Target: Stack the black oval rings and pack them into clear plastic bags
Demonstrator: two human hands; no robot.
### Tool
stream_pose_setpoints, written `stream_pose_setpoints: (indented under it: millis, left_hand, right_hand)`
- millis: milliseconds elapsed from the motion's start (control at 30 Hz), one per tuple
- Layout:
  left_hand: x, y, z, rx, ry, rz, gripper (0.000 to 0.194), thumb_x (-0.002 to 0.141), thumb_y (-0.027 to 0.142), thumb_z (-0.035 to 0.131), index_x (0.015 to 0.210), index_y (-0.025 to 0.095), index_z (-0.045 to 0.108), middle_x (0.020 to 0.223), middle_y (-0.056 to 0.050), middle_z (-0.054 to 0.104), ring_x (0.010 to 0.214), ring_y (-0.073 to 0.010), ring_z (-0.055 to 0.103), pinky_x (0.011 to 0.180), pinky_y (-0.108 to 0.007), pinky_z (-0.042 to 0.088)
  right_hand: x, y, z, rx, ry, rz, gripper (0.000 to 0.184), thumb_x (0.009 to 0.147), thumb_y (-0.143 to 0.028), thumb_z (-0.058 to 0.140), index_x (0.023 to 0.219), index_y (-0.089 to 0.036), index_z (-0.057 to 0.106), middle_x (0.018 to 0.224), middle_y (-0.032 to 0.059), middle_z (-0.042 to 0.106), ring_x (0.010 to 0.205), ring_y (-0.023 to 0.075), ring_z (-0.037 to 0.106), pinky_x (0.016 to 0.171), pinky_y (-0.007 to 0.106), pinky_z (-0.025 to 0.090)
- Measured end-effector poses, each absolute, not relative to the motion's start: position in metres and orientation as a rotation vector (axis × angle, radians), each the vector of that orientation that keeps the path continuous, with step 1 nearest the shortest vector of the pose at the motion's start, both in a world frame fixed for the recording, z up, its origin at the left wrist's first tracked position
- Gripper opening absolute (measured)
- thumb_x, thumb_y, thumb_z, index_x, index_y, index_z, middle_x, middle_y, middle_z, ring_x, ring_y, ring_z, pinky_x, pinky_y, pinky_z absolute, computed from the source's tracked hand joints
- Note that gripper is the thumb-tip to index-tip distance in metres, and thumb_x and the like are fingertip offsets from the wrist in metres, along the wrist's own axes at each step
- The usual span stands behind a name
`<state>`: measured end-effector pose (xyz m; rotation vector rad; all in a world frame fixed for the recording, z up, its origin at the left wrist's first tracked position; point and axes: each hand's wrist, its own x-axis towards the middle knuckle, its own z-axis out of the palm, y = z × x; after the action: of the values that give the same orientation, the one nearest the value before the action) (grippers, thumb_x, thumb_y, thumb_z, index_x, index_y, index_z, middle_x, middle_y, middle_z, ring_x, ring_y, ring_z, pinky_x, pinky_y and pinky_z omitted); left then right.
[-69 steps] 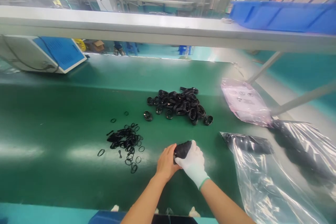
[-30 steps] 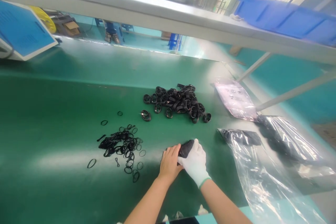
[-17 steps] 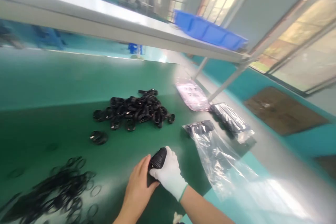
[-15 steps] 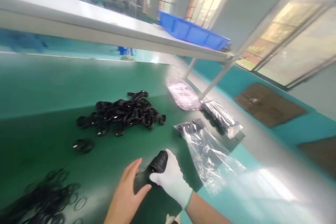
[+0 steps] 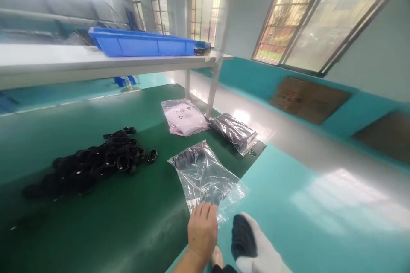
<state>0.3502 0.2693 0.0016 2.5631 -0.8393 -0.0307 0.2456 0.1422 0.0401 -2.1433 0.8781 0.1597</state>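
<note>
My right hand (image 5: 256, 249), in a white glove, is closed round a black ribbed rubber boot (image 5: 242, 235) at the bottom edge, above the teal floor. My bare left hand (image 5: 202, 231) reaches to the near open end of a clear plastic bag (image 5: 205, 177) on the green table; its fingertips touch the bag's edge. Whether they pinch it I cannot make out. A few dark parts lie in the bag's far end. A pile of black rubber rings and boots (image 5: 96, 162) lies to the left.
A pink bag (image 5: 184, 116) and a clear bag of dark parts (image 5: 233, 132) lie at the table's far right corner beside a shelf leg (image 5: 213, 87). A blue bin (image 5: 141, 42) stands on the shelf above. The table edge (image 5: 224, 187) drops to teal floor on the right.
The view has swung right. My left hand let go of the black boot and moved to the clear bag. My right hand carried the boot right, off the table edge.
</note>
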Motion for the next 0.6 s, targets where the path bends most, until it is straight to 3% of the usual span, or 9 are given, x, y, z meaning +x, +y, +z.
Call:
stream_pose_setpoints:
  millis: [67, 200, 400, 500, 600]
  left_hand:
    - [0.355, 0.270, 0.006, 2.605, -0.726, 0.012, 0.026, 0.085, 0.021, 0.034, 0.091, 0.026, 0.059, 0.085, -0.004, 0.060, 0.079, -0.0173, 0.056, 0.073, -0.029, 0.041]
    - [0.358, 0.270, 0.016, 2.546, -0.596, 0.231, 0.020, 0.086, 0.027, 0.038, 0.088, 0.025, 0.058, 0.076, 0.000, 0.060, 0.064, -0.0117, 0.056, 0.060, -0.021, 0.041]
    - [0.356, 0.264, 0.026, 2.451, -0.702, 0.527, 0.014, 0.083, 0.020, 0.045, 0.089, 0.022, 0.057, 0.068, 0.001, 0.059, 0.060, -0.0102, 0.056, 0.057, -0.019, 0.042]
    - [0.357, 0.260, 0.028, 2.429, -0.732, 0.562, 0.014, 0.083, 0.019, 0.045, 0.089, 0.022, 0.057, 0.065, 0.002, 0.059, 0.057, -0.0101, 0.057, 0.054, -0.019, 0.043]
    - [0.358, 0.253, 0.022, 2.384, -0.769, 0.639, 0.013, 0.083, 0.020, 0.045, 0.088, 0.023, 0.057, 0.062, 0.002, 0.059, 0.054, -0.0100, 0.057, 0.052, -0.020, 0.043]
  right_hand:
    - [0.264, 0.133, 0.038, -2.158, 0.597, 0.186, 0.093, 0.045, -0.024, 0.061, 0.132, -0.022, 0.028, 0.126, 0.0080, 0.046, 0.112, 0.0267, 0.046, 0.094, 0.035, 0.037]
    - [0.302, 0.116, 0.030, -2.330, 0.103, 0.217, 0.094, 0.042, -0.027, 0.064, 0.131, -0.013, 0.033, 0.126, 0.0130, 0.042, 0.118, 0.0295, 0.037, 0.102, 0.039, 0.025]
    - [0.357, 0.117, 0.001, -2.357, 0.278, 0.146, 0.092, 0.054, -0.030, 0.060, 0.135, -0.009, 0.022, 0.133, 0.0159, 0.034, 0.124, 0.0295, 0.029, 0.102, 0.041, 0.023]
    - [0.390, 0.132, 0.000, -2.475, 0.365, 0.033, 0.092, 0.055, -0.027, 0.062, 0.134, -0.004, 0.022, 0.129, 0.0205, 0.038, 0.121, 0.0343, 0.032, 0.102, 0.045, 0.021]
    - [0.422, 0.143, 0.002, -2.525, 0.366, -0.037, 0.090, 0.058, -0.029, 0.065, 0.134, -0.004, 0.023, 0.123, 0.0210, 0.044, 0.116, 0.0357, 0.037, 0.098, 0.047, 0.026]
